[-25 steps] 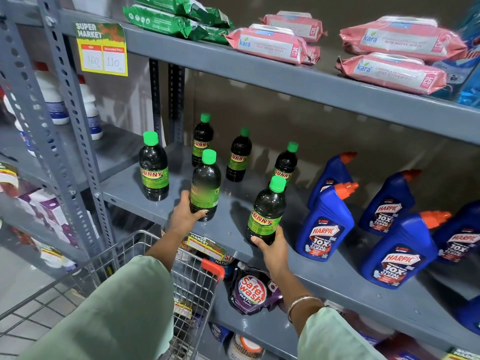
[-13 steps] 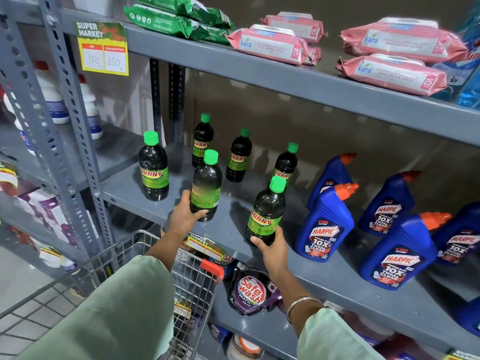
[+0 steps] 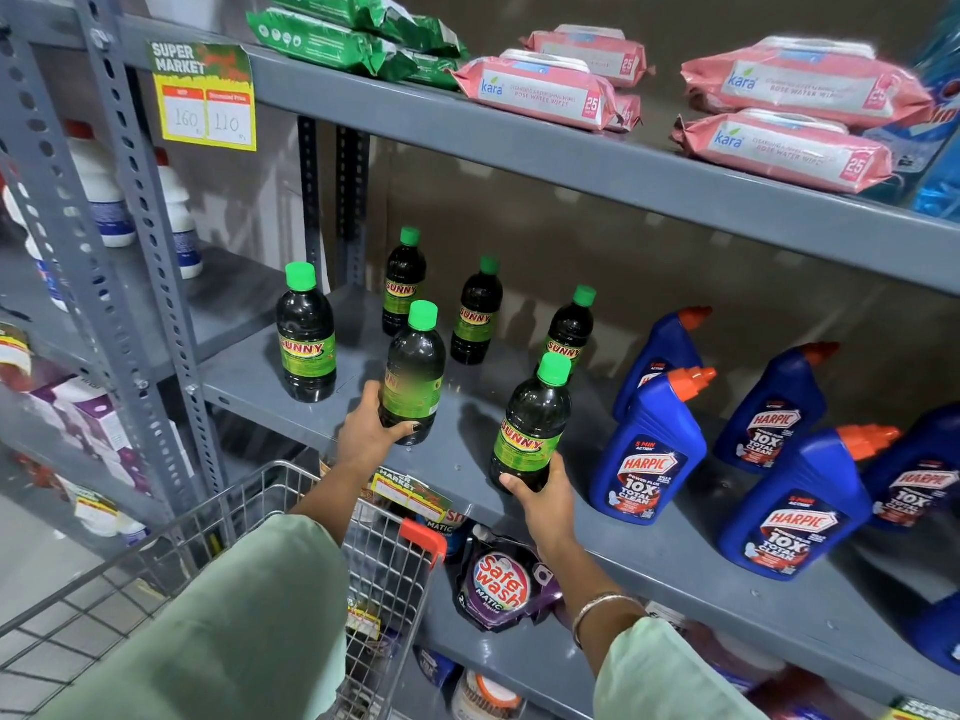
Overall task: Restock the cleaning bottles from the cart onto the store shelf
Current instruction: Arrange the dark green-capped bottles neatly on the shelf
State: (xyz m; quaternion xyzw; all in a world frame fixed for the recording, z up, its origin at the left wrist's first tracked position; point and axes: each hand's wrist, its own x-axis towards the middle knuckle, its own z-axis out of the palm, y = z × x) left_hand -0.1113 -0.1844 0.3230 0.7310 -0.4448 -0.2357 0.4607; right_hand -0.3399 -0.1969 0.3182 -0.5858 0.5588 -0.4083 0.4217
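Observation:
Several dark Sunny bottles with green caps stand on the grey middle shelf (image 3: 649, 558). My left hand (image 3: 370, 433) grips the base of one Sunny bottle (image 3: 414, 374), which stands near the shelf's front with its label turned away. My right hand (image 3: 545, 498) holds the bottom of another Sunny bottle (image 3: 532, 423) upright at the front edge. One more bottle (image 3: 306, 335) stands to the left, and three (image 3: 475, 314) stand in the back row. The wire cart (image 3: 311, 517) sits below my left arm.
Blue Harpic bottles (image 3: 644, 454) with orange caps fill the shelf's right side. Pink Kara wipe packs (image 3: 540, 90) and green packs lie on the shelf above. A Safe Wash pouch (image 3: 498, 584) rests on the lower shelf. A yellow price tag (image 3: 205, 96) hangs on the upright at left.
Both hands stay on their bottles. The left bottle has shifted very slightly; otherwise nothing visibly moved.

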